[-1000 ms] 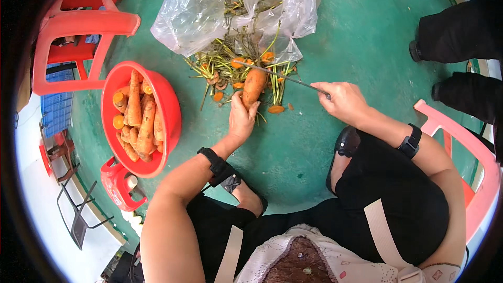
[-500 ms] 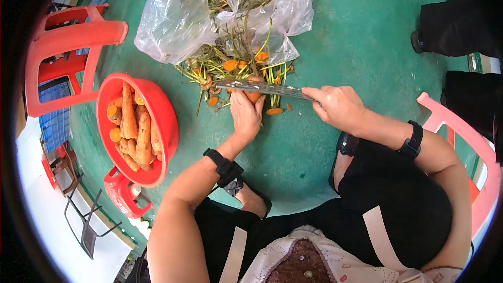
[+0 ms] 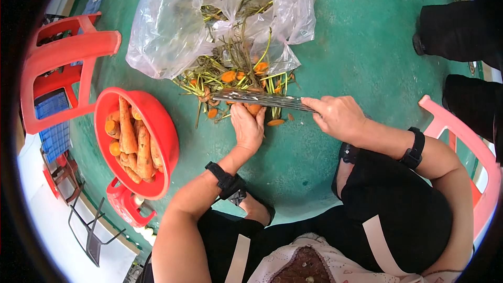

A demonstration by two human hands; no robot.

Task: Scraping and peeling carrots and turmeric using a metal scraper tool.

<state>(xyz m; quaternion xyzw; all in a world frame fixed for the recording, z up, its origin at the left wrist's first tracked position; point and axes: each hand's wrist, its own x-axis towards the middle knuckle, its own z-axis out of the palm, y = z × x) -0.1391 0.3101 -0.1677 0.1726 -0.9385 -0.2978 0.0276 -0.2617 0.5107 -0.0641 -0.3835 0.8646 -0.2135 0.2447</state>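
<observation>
My right hand (image 3: 338, 118) is closed round the handle of a long-bladed knife (image 3: 262, 98), whose blade points left. Under the blade, my left hand (image 3: 247, 128) grips a carrot (image 3: 253, 109), mostly hidden by the knife and my fingers. Just beyond both hands lies a heap of green and brown carrot tops (image 3: 230, 65), with cut orange carrot ends (image 3: 228, 76) among them. This heap spills from the mouth of a clear plastic bag (image 3: 162, 31). To my left stands a red basin (image 3: 172, 149) holding several whole carrots (image 3: 129, 136).
Left of the basin are a red plastic chair (image 3: 78, 44) and a blue crate (image 3: 54, 139). A red stool (image 3: 123, 204) is beside the basin's near side. At right stand a pink chair (image 3: 445, 118) and a person's dark-trousered legs (image 3: 456, 34). The floor (image 3: 361, 47) is green.
The knife blade has tilted, showing more of its flat side over the carrot. Both hands keep their grip and have barely moved. The whole view has shifted slightly.
</observation>
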